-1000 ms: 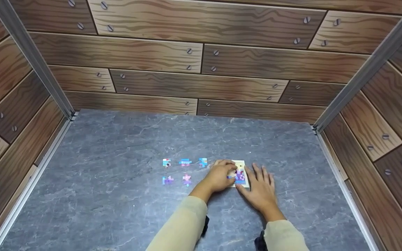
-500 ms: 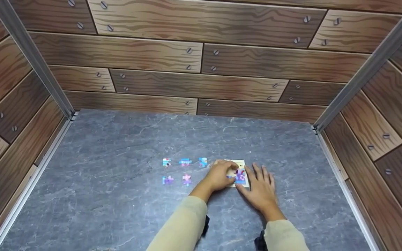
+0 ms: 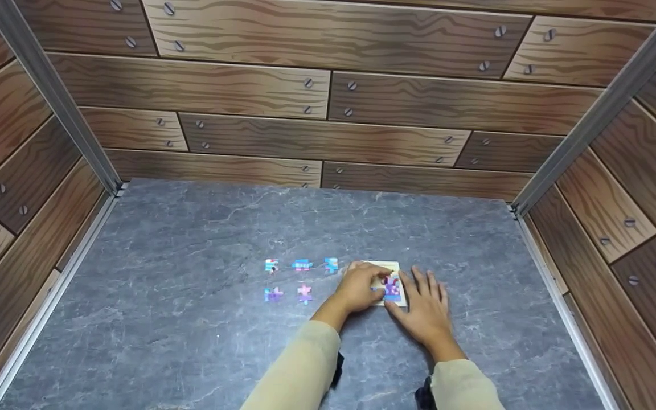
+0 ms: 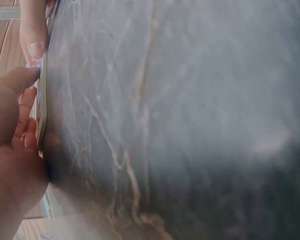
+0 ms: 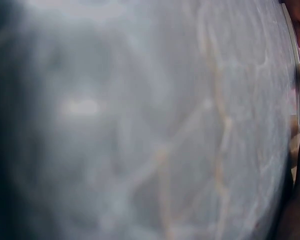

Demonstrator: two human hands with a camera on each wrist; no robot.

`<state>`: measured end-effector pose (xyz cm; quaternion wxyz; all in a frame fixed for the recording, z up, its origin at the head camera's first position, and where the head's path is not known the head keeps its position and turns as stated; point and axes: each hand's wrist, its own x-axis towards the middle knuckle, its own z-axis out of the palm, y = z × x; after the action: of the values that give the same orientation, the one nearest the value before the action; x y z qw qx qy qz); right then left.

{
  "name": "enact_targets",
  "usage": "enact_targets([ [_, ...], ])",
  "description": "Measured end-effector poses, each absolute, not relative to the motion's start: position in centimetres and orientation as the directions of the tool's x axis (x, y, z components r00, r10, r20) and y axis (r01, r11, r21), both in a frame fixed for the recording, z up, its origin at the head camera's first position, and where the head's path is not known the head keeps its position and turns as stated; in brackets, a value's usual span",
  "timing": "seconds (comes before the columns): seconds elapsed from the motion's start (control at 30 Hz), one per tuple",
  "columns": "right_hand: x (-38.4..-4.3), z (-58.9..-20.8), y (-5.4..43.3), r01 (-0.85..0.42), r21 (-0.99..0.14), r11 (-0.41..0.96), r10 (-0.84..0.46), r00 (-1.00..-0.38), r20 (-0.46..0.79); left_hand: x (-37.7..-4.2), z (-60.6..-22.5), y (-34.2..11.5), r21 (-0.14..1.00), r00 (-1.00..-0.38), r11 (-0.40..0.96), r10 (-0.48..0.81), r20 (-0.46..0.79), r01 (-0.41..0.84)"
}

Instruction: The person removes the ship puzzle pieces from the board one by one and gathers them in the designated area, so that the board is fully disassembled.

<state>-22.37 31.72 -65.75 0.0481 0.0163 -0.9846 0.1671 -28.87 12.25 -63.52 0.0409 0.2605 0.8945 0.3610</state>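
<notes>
A small jigsaw puzzle board with a pale frame lies on the grey surface right of centre. Purple and blue picture pieces show in its right part. My left hand covers the board's left part, fingers bent and thumb apart from the index finger. In the left wrist view the left thumb touches the board. Whether a piece sits under these fingertips is hidden. Flat along the board's right edge rests my right hand, its fingers straight and spread, the thumb at the near corner.
Left of the board lie several loose jigsaw pieces in two rows, among them a blue piece in the far row and a pink piece in the near row. Wood-patterned walls enclose the grey marbled tabletop at the back and sides.
The left index fingertip has shifted slightly to the right over the board. My right hand, the board and the loose pieces stay in place.
</notes>
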Motion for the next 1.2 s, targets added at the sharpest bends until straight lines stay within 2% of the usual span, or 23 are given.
enact_targets([
  [0.33, -22.4, -65.9, 31.8, -0.06, -0.327, 0.943, -0.022, -0.993, 0.118, -28.5, -63.7, 13.0, 0.669, -0.898, 0.629, 0.417, 0.141, 0.397],
  [0.7, -22.4, -65.9, 31.7, -0.062, -0.321, 0.945, -0.023, -0.992, 0.124, -28.5, -63.9, 12.9, 0.697, -0.898, 0.597, 0.408, 0.163, 0.398],
  [0.9, -22.4, -65.9, 31.7, -0.061, -0.316, 0.947, -0.023, -0.992, 0.123, -28.5, -64.0, 13.1, 0.68, -0.909, 0.623, 0.383, 0.164, 0.386],
  [1.2, -22.4, -65.8, 31.8, -0.073, -0.33, 0.941, -0.026, -0.989, 0.146, -28.4, -64.1, 13.4, 0.684, -0.916, 0.616, 0.333, 0.223, 0.391],
])
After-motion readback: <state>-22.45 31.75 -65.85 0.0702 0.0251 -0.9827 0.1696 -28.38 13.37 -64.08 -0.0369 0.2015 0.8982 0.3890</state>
